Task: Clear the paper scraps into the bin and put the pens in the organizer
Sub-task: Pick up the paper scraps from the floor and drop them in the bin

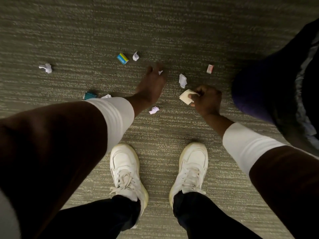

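Left hand (151,83) mid-frame, blurred, fingers down on a small scrap (160,72); grip unclear | right hand (206,100) right of centre, pinching cream paper (186,99), long axis upper-right to lower-left | loose scraps on carpet (86,31): far left (46,67), top centre (135,56), centre (182,80), lower centre (154,110) | blue box (122,58) top centre.

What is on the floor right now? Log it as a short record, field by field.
surface: carpet
left hand: reaching down at a small white scrap, blurred; grip unclear
right hand: pinching a folded paper piece
loose crumpled scraps: far left, top centre, between the hands, near the feet
other items: blue and yellow box, small pale box, teal item
bin, pens, organizer: not identifiable
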Demonstrator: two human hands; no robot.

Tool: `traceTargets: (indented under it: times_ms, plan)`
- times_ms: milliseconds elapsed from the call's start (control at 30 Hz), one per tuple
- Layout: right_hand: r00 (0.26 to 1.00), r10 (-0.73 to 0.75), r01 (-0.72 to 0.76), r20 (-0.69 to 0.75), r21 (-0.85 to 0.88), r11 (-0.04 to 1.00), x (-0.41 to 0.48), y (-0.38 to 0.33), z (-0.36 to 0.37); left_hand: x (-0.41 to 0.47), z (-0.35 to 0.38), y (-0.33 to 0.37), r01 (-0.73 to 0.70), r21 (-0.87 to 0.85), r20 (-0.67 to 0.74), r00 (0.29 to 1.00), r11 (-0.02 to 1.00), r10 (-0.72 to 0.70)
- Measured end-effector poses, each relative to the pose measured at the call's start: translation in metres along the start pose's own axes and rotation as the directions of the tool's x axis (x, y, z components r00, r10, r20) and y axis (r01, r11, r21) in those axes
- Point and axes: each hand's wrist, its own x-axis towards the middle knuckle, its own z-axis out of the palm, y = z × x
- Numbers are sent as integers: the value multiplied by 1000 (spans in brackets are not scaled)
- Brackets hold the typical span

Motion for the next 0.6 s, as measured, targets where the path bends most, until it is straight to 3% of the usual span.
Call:
traceTargets:
  times_ms: [233,467,600]
  plan:
    - [997,-18,14,75,52,999,-64,-8,-20,-53,-17,9,140,-102,128,984,985,-126]
    - [1000,-13,13,0,109,994,-114,-42,-83,-90,-74,74,229,-289,64,973,929,-220]
    - [992,-9,21,-124,93,995,-130,-67,-135,-89,-122,134,250,-498,-7,956,830,-292]
